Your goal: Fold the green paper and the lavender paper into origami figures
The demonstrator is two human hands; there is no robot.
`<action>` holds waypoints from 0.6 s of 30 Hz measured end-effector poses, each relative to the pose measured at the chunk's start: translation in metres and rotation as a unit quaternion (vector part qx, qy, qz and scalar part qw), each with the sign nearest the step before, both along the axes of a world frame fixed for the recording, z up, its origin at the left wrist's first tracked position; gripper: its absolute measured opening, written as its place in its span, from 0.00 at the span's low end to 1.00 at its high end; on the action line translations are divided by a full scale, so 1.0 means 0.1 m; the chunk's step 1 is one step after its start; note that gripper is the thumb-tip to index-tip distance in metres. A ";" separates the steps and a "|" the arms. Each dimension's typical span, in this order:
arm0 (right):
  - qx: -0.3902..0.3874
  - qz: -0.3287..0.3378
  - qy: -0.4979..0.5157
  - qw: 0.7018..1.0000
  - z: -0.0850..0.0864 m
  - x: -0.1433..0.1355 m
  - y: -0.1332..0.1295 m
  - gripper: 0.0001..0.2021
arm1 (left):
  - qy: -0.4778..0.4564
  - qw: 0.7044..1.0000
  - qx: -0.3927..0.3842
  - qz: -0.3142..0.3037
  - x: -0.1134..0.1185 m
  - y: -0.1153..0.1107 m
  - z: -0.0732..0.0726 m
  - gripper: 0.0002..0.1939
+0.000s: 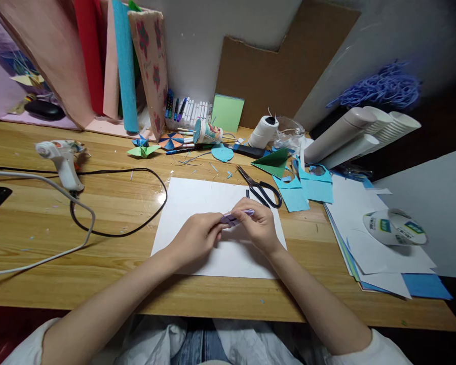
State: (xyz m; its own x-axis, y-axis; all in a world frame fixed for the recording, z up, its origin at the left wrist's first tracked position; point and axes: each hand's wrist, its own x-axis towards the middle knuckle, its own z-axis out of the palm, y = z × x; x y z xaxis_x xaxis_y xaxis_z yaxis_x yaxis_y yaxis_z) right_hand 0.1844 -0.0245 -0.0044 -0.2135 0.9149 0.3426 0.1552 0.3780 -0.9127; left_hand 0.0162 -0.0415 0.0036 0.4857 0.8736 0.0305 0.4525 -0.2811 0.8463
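A small folded piece of purple paper (230,219) is held between my two hands, above a white sheet of paper (186,203) on the wooden table. My left hand (201,230) pinches its left end with thumb and fingers. On the other end, my right hand (256,225) closes its thumb and fingers round the paper, hiding part of it. Black-handled scissors (266,192) lie just beyond my right hand, partly over the sheet's far right corner.
At left, a white glue gun (63,162) has a looping black cord. Blue paper offcuts (294,195), a green folded paper (271,165) and a white thread spool (263,132) lie beyond the scissors. Paper sheets (359,223) with tape rolls (395,227) are stacked right. Markers (190,109) stand at the back.
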 end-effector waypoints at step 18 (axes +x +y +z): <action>-0.241 0.026 0.039 0.969 -0.07 0.01 0.03 0.24 | -0.117 0.966 -0.229 -0.017 0.02 0.04 -0.02 0.15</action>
